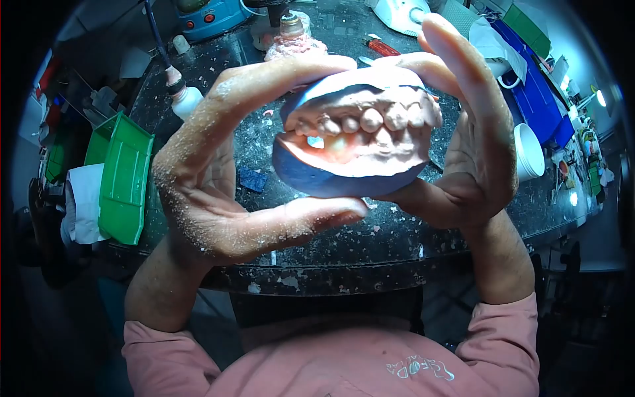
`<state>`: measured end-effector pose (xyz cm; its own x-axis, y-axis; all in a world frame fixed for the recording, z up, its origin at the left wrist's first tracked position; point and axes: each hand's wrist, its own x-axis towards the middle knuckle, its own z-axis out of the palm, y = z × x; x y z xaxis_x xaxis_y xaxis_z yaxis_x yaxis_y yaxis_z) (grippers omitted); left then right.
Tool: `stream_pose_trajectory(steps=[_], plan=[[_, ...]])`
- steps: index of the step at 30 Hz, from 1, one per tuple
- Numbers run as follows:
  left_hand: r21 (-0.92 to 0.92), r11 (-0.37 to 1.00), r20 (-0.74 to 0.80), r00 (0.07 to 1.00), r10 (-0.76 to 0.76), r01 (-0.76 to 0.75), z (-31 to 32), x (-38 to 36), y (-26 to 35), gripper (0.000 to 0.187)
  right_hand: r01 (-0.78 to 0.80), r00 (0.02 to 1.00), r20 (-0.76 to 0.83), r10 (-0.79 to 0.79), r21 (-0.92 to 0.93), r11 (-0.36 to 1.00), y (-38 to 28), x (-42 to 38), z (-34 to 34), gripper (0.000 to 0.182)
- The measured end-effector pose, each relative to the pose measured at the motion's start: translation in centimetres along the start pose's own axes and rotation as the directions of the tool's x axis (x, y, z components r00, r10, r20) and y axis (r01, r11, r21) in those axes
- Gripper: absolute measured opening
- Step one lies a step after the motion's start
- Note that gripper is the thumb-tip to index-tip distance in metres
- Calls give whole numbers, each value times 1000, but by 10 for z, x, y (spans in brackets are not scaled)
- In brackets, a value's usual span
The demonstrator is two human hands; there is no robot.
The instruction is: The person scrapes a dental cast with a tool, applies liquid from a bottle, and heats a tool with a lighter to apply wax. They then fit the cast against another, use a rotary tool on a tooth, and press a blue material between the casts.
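Note:
A dental plaster model (360,126), upper and lower casts set together on blue bases, is held up close to the camera above the bench. My left hand (211,159) grips it from the left, index finger along the top and thumb under the lower base; white dust covers the skin. My right hand (473,132) grips the right side, thumb beneath and a finger over the top, with the index finger raised. On the model's left part, a gap between the arches shows a pinkish patch on the lower cast.
The dark, debris-strewn bench (264,231) curves around in front. Green trays (126,178) stand at left beside a white bottle (188,102). A blue machine (211,20), a pink-crusted burner (291,40) and a red-handled tool (382,47) lie behind. A white tub (529,152) is at right.

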<state>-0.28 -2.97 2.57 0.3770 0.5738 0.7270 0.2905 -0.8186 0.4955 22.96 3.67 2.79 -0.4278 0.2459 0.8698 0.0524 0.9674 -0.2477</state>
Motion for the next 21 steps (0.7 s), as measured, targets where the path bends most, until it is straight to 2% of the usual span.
stream_pose_trajectory(steps=[2, 6, 9, 11, 12, 14, 15, 16, 17, 21], plan=[[-63, 998, -18, 1000, -15, 14, 1, 0, -2, 93, 346, 932, 147, -331, -95, 933, 20, 5, -9, 95], [-36, 999, 3, 999, 35, -34, -1, 0, -3, 88, 319, 940, 170, -295, -141, 937, 15, 5, -10, 96], [-39, 998, 2, 999, 44, -44, -2, 1, -4, 87, 313, 947, 117, -298, -151, 938, 12, 8, -6, 95], [-36, 998, 0, 999, 50, -50, -1, 1, -4, 86, 397, 903, 238, -358, -144, 906, 5, 18, -8, 94], [-57, 997, -12, 999, 44, -45, 0, 0, -4, 84, 398, 902, 238, -359, -142, 906, 6, 14, -7, 94], [-78, 996, -23, 999, 37, -38, 1, 1, -3, 83, 281, 959, 91, -269, -163, 946, 5, 8, -2, 94], [22, 998, -7, 998, 59, -58, 0, 2, -2, 80, 280, 959, 91, -269, -161, 946, -2, 12, -4, 94], [123, 989, 10, 997, 79, -79, 0, 3, -2, 78, 223, 964, 196, -181, -218, 950, -12, 17, -8, 93], [126, 989, 8, 997, 77, -77, -1, 5, -1, 78, 171, 952, 292, -86, -279, 945, -19, 23, -9, 93], [165, 981, 19, 995, 97, -99, 0, 6, 2, 74, 252, 954, 224, -199, -238, 938, -3, 13, -12, 90]])
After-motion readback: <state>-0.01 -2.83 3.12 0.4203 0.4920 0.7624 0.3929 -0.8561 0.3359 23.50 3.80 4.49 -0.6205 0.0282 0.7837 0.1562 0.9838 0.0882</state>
